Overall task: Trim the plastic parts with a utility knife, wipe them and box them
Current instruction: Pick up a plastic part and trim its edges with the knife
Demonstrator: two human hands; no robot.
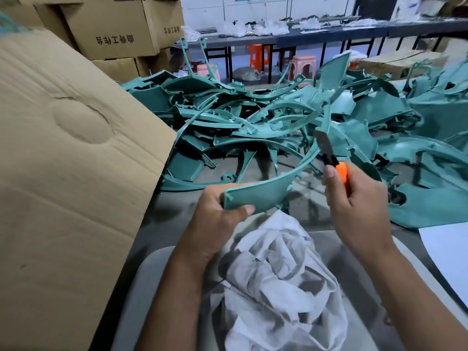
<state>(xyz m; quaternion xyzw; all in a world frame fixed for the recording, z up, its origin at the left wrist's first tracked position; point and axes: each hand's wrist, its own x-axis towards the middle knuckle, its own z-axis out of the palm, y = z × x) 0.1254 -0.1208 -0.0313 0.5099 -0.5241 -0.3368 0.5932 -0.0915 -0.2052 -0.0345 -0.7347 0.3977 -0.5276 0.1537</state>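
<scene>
My left hand [217,214] grips the wide near end of a long curved teal plastic part [276,184], which arcs up and away to the right. My right hand [354,201] holds an orange-handled utility knife [329,154], thumb along the handle, with the blade laid against the part's thin upper edge. A crumpled white cloth [273,279] lies just below both hands on my lap. A large pile of teal plastic parts [228,117] covers the table beyond.
A big cardboard box flap [71,153] stands close at my left. Stacked cartons [119,29] rise behind it. White paper [448,252] lies at the right edge. Benches, stools and bags stand far back.
</scene>
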